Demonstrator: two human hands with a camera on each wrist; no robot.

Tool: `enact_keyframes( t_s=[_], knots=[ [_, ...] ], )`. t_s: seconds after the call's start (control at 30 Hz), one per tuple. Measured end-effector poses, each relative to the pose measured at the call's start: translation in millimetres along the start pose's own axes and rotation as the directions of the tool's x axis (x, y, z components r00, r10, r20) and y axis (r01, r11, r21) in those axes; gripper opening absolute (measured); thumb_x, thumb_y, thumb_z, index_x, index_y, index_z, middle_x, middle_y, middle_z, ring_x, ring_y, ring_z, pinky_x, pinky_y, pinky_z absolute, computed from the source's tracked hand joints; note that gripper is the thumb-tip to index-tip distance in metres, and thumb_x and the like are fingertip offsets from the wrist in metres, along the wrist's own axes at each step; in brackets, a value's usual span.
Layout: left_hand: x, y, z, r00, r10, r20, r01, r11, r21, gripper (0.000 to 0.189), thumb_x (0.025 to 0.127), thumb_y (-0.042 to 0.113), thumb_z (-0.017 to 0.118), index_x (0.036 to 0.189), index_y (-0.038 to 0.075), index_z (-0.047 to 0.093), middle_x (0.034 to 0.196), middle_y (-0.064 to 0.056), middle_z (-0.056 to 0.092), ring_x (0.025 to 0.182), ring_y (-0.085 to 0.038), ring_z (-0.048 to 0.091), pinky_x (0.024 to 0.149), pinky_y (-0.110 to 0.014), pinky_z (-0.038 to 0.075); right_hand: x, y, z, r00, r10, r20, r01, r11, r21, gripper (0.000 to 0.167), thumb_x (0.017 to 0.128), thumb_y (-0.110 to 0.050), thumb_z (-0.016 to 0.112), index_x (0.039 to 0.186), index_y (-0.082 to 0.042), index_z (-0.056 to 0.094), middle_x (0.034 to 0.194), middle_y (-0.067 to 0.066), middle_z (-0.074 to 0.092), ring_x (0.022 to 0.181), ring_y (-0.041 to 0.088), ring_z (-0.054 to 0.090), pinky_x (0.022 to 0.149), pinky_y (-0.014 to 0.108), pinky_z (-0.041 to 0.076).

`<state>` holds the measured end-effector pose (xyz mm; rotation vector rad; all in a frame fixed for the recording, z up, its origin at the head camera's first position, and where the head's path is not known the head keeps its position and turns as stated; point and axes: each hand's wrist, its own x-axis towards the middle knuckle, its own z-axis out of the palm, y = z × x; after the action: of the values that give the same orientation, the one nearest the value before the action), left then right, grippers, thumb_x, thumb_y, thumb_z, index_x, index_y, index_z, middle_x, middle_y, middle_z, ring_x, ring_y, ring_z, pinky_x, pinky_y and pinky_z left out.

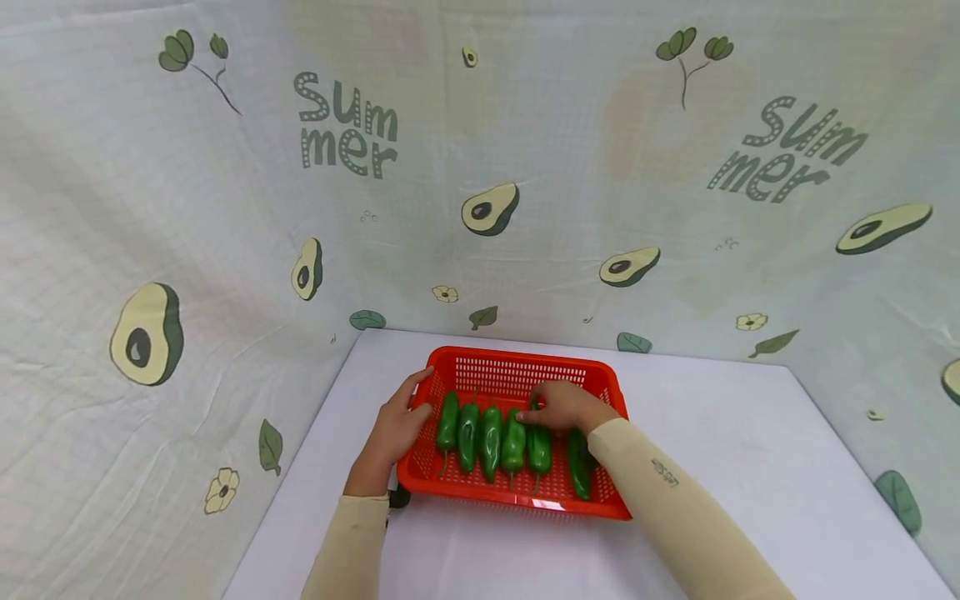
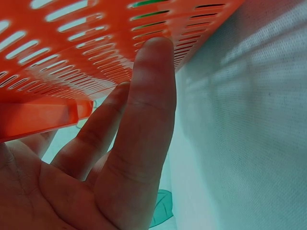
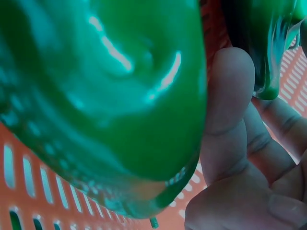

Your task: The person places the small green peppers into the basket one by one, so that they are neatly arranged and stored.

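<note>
A red plastic basket (image 1: pixel 480 492) with slotted walls stands on the table. Inside it, several green peppers (image 1: pixel 447 421) lie side by side in a row, stems mostly toward the front. My left hand (image 1: pixel 397 427) grips the basket's left side, thumb at the rim; in the left wrist view its fingers (image 2: pixel 148 91) press against the slotted outer wall. Reaching in from the right, my right hand (image 1: pixel 566 404) pinches the upper end of a green pepper (image 1: pixel 539 454) in the row. A separate green pepper (image 1: pixel 579 471) lies below my right wrist and looms large in the right wrist view.
The white table (image 1: pixel 720 442) extends on both sides of the basket. Pale cloth (image 1: pixel 555 150) printed with avocados, leaves and lettering hangs behind the table and along both its sides. A small black object (image 1: pixel 399 497) sits at my left wrist.
</note>
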<state>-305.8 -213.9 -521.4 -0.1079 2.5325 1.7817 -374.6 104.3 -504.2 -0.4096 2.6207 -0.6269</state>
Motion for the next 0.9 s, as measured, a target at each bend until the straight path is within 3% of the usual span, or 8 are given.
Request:
enact_keyframes(
  t_s=[0.57,0.9],
  knots=[
    [-0.8,1.4,0.5,1.000,-0.012,-0.002,0.012,1.000,-0.005,0.061,0.099,0.023,0.054,0.153,0.051,0.048,0.129,-0.014,0.065,0.083,-0.029,0.072,0.063,-0.042,0.063,0.5,0.2,0.6,0.999,-0.046,-0.021,0.044,0.998,-0.055,0.035,0.093,-0.052,0.076,0.101,-0.019,0.074,0.081,-0.003,0.067,0.074,0.018,0.063,0.068,0.035,0.054],
    [-0.8,2.5,1.6,1.000,-0.007,-0.005,0.007,1.000,0.005,0.061,0.099,0.023,0.054,0.153,0.051,0.048,0.133,-0.012,0.064,0.087,-0.029,0.071,0.064,-0.042,0.063,2.4,-0.6,0.0,0.998,-0.046,-0.044,0.043,0.996,-0.077,0.024,0.093,-0.037,0.079,0.107,-0.018,0.074,0.089,-0.004,0.067,0.080,0.018,0.062,0.077,0.035,0.056]
  ],
)
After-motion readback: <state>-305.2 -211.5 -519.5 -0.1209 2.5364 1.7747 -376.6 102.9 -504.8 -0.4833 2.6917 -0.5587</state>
